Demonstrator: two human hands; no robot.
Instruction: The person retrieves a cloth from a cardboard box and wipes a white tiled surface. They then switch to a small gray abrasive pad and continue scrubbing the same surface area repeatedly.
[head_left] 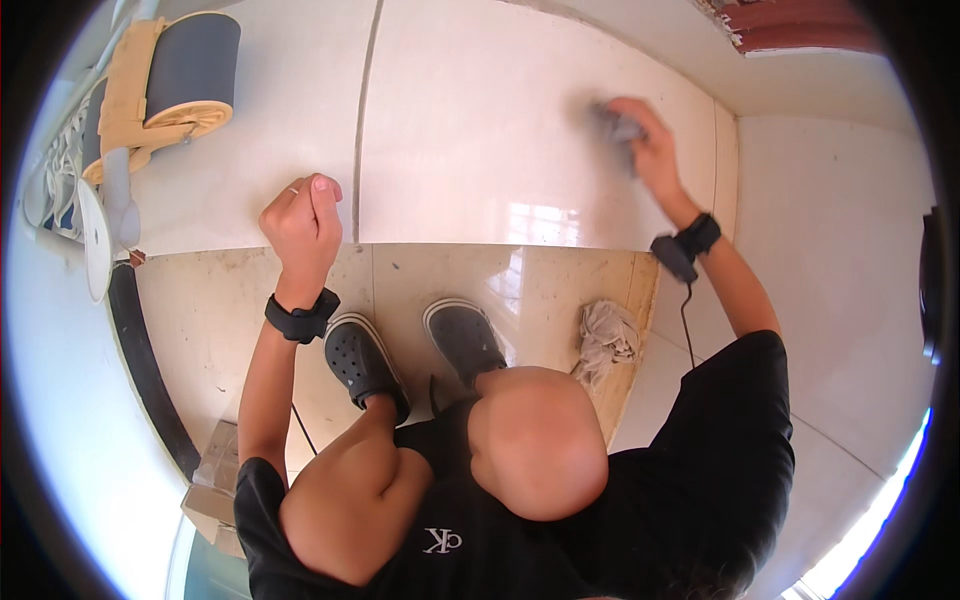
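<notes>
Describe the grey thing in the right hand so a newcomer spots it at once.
Find the pale tiled ledge across the upper picture. Toward its right end, the right hand grips a blurred grey bundle, probably cloth. Unlike the paler crumpled rag on the floor below, it is held.

Black short-sleeved T-shirt [640,530] with a small white print [442,541]; black wrist straps [289,322] with boxy units [674,258], one trailing a thin dark cable [688,325]; dark grey, pale-rimmed clogs [462,338].

Grey wheel [197,62] on yellow frame [127,85], cardboard box [210,503]
</notes>
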